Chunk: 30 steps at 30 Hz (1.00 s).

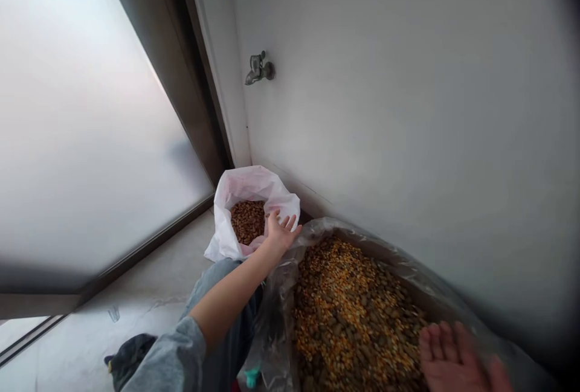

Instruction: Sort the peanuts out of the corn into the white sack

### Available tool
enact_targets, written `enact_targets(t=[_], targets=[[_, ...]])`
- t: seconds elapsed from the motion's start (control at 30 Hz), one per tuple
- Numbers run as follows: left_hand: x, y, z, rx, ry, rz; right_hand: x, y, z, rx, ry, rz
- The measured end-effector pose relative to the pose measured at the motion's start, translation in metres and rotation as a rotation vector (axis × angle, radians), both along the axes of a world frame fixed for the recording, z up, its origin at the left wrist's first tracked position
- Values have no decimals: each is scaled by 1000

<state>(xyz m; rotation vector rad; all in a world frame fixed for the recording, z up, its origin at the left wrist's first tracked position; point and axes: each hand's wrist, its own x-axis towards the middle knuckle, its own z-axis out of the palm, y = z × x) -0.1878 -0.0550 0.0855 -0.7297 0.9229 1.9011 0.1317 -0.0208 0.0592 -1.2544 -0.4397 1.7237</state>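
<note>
My left hand [281,232] reaches forward with its fingers spread and the palm turned up, holding nothing. It hovers at the right rim of a white plastic bag [222,223], between that bag and a larger lined container. Brown kibble-like pellets [248,220] lie inside the white bag. At the lower right, my right hand [453,359] is palm up with fingers extended and no object on it. It is over the right edge of a mix of yellow-orange grains and brown pieces [353,313], which fills the container lined with clear plastic [283,295].
A metal tap [259,69] juts from the pale wall [408,90]. To the left stands a frosted glass panel [90,126] in a dark frame. A dark object [131,359] and a small teal item [251,377] rest near the floor [149,295] by my legs.
</note>
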Motion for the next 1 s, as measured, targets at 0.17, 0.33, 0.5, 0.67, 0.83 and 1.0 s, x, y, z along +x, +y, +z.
enact_targets(t=[0.17, 0.33, 0.5, 0.67, 0.83, 1.0], targets=[[45, 13, 7, 56, -13, -403, -15, -2, 9, -89, 45, 21], [86, 23, 10, 83, 23, -644, -20, -10, -21, 64, -313, 416], [123, 27, 11, 97, 10, -753, -28, -33, -62, 576, -1078, 989], [142, 31, 10, 81, 12, -798, -29, -46, -84, 737, -1387, 1304], [147, 32, 7, 50, 29, -794, -28, -46, -93, 738, -1464, 1415], [147, 31, 5, 50, 50, -792, -34, -48, -94, 818, -1514, 1424]])
